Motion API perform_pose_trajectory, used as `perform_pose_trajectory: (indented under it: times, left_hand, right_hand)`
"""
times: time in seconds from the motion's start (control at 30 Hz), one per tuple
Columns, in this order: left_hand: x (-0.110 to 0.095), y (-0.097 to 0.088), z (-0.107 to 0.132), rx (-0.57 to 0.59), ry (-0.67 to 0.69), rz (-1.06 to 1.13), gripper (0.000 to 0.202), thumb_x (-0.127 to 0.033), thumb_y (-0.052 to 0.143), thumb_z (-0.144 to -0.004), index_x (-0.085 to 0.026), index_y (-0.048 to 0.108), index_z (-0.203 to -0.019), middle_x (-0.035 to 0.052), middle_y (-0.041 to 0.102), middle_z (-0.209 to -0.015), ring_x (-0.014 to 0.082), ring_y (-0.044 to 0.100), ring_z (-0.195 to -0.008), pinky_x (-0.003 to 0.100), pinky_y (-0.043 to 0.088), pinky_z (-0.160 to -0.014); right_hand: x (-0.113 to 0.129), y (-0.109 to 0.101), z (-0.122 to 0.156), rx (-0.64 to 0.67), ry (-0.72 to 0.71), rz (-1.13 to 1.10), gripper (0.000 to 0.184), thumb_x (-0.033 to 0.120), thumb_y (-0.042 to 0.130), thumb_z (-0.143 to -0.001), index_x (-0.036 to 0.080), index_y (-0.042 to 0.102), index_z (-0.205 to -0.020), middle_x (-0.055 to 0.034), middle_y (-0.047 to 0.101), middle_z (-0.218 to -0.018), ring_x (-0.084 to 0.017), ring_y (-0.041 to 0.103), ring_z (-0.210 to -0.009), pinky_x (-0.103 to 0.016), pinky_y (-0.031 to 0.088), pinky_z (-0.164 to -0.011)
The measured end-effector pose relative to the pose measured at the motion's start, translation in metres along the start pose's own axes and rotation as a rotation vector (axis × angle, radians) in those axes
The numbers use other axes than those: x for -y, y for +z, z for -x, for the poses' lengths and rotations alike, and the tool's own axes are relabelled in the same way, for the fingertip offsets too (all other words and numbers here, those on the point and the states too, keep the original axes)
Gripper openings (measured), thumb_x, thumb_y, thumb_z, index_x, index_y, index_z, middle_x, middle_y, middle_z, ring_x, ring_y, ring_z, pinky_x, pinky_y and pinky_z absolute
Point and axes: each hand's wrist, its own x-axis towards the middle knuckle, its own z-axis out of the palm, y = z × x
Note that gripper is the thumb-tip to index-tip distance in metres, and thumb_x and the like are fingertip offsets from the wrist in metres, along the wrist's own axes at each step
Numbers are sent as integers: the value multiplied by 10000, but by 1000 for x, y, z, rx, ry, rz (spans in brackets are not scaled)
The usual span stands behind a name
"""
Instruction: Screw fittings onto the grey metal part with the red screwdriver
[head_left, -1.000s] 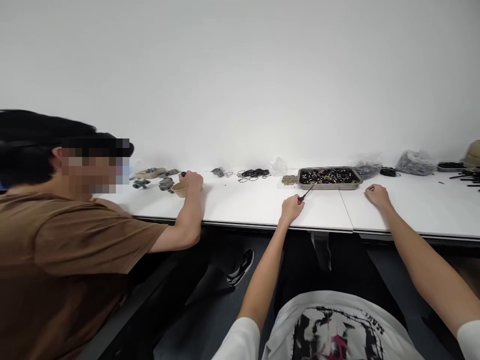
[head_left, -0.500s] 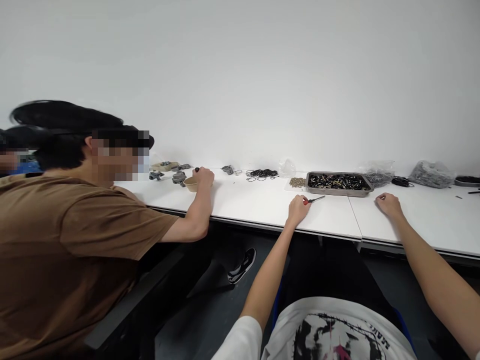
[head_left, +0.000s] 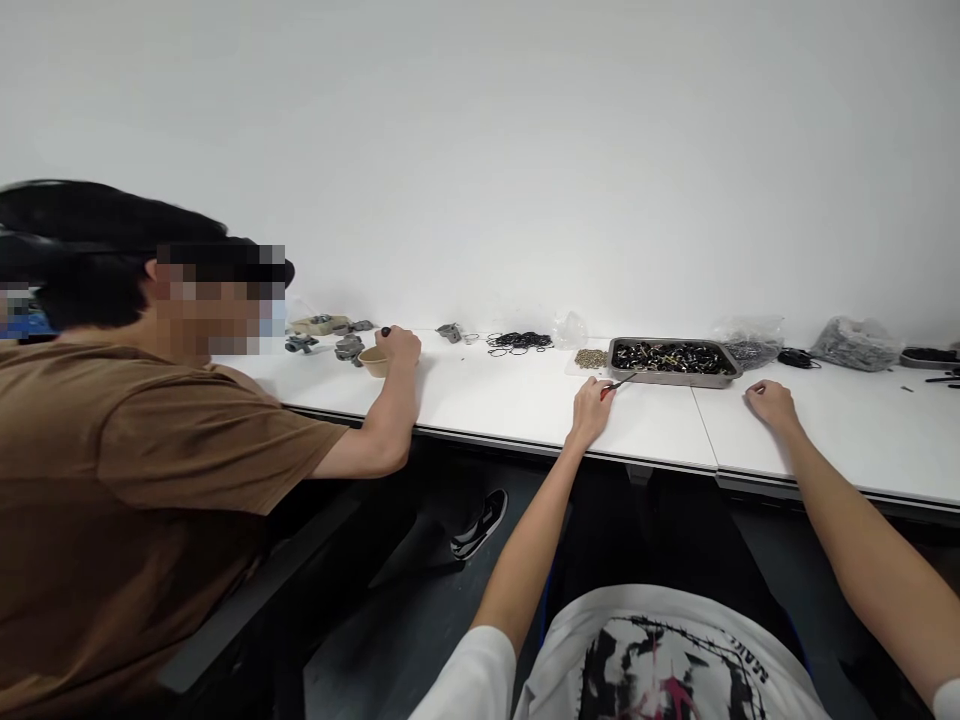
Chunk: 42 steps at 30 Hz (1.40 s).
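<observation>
My left hand rests on the white table and grips a small screwdriver with a red handle, its dark shaft pointing up-right toward a grey metal tray of small dark parts. My right hand lies on the table to the right of the tray, fingers curled loosely, holding nothing. A small heap of brownish bits lies just left of the tray.
A person in a brown shirt sits at left, one hand at a tan bowl beside grey parts. Black rings and clear bags line the wall side. A table seam runs between my hands.
The screwdriver's shaft swung flatter, then back up toward the tray. The view shifted slightly; both my hands stayed about where they were on the table.
</observation>
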Motion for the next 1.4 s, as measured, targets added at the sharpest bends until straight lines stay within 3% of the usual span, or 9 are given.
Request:
perform_pose_trajectory:
  times: [0.13,0.4,1.07,1.4]
  left_hand:
    - [3,1,1,-40,59,55,202,-161,599,-959,-201,736,-1103,61,675,-1028,200,678,-984,321,534,-917]
    - [-1,-5,3,-5,40,28,194,-193,557,-988,-216,717,-1096,63,675,-1069,199,660,-1050,306,512,-961]
    - [-7,-14,5,12,-267,-63,212,-300,568,-979,-192,660,-1138,97,739,-1169,226,693,-1059,329,489,-923]
    - [2,-8,6,64,-279,-151,177,-250,586,-943,-200,674,-1088,115,720,-1191,248,675,-1105,338,485,-934]
  right_hand:
    - [0,1,2,-9,1,-11,161,206,612,-770,142,719,-871,-148,718,-919,-266,645,-877,-343,490,-825]
    - [0,2,5,-5,-1,-28,226,189,598,-769,131,737,-939,-155,728,-966,-257,641,-889,-330,487,-818]
    - [2,2,8,9,2,-53,202,158,595,-793,129,733,-938,-156,733,-1024,-240,639,-912,-308,469,-828]
    - [1,2,8,3,0,-56,212,157,589,-786,130,730,-943,-157,729,-1013,-242,636,-902,-309,467,-806]
